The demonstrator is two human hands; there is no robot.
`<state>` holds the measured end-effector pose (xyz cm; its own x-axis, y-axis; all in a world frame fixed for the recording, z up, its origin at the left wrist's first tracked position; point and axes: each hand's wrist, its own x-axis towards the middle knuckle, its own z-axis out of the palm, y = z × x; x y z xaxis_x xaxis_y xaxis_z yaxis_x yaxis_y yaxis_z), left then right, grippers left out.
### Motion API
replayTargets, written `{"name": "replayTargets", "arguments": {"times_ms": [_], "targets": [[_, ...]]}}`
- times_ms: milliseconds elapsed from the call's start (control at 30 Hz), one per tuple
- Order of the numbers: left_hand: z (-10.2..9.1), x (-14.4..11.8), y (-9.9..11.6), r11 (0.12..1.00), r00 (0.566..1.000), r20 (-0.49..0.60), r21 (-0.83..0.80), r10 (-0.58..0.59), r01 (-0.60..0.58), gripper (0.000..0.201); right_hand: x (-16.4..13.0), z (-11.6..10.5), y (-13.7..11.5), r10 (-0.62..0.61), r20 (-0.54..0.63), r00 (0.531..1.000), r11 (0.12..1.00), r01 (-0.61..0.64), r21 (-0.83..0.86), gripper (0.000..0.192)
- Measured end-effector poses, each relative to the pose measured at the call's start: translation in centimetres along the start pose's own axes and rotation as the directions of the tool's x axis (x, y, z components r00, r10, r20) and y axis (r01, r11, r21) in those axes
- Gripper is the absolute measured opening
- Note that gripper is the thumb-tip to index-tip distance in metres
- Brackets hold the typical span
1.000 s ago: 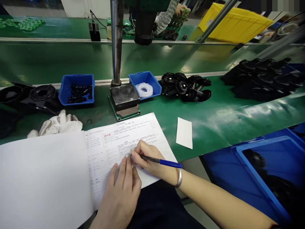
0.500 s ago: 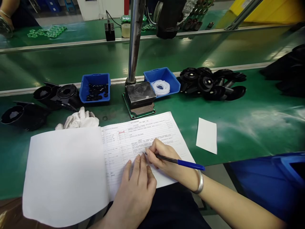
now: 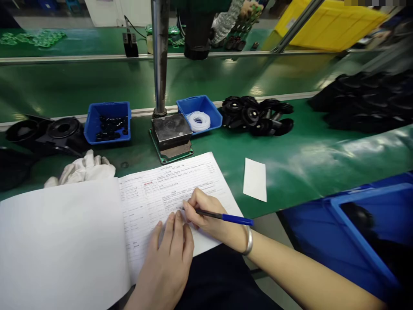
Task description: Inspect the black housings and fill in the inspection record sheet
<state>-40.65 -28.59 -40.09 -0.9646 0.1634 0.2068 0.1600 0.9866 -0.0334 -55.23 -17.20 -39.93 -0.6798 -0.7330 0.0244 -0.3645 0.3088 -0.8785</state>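
An open booklet (image 3: 142, 228) of printed, ruled pages lies at the front of the green bench, its left side a blank white sheet (image 3: 61, 241). My right hand (image 3: 209, 213) pinches a pen (image 3: 230, 218) with a dark barrel and a blue cap on its back end. The pen's tip meets the printed page among lines of small text, too small to read. Flat on the same page, just left of the tip, rests my left hand (image 3: 167, 254) with its fingers stretched out. White gloves (image 3: 85, 168) lie behind the booklet's left side.
Behind the booklet stands a metal post (image 3: 160, 60) on a block base (image 3: 171, 131). Beside it are a blue bin of small black parts (image 3: 108, 110) and a blue bin with white rings (image 3: 211, 112). Black parts (image 3: 254, 114), a white card (image 3: 254, 181) and a blue crate (image 3: 335, 215) are rightward.
The view has swung to the right, so everything on the bench appears farther left. Both hands stay on the page, the pen still in my right hand.
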Motion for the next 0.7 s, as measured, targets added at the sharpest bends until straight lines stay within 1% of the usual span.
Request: {"name": "replayTargets", "arguments": {"times_ms": [167,300,433,533,700], "targets": [[0.01,0.11,0.11,0.999,1.000,0.015,-0.035,0.005,-0.004,0.048,0.11,-0.17,0.02,0.030,0.033,0.999,0.999,-0.030,0.014,0.020],[-0.08,0.16,0.22,1.000,1.000,0.026,-0.025,-0.007,0.008,0.044,0.08,-0.17,0.08,0.036,0.016,0.999,0.999,-0.037,0.031,0.020],[-0.05,0.23,0.30,1.000,1.000,0.023,-0.018,-0.013,0.014,0.043,-0.06,-0.16,0.16,0.037,0.043,0.998,0.999,-0.038,0.024,0.021],[0.01,0.28,0.34,1.000,1.000,0.023,-0.022,-0.019,0.020,0.042,-0.03,-0.16,0.13,0.048,0.022,0.999,0.998,-0.049,0.034,0.021],[0.07,0.22,0.40,0.999,0.999,0.025,-0.023,-0.024,0.024,0.043,0.19,-0.21,0.04,0.060,0.029,0.998,0.997,-0.061,0.053,0.021]]}}
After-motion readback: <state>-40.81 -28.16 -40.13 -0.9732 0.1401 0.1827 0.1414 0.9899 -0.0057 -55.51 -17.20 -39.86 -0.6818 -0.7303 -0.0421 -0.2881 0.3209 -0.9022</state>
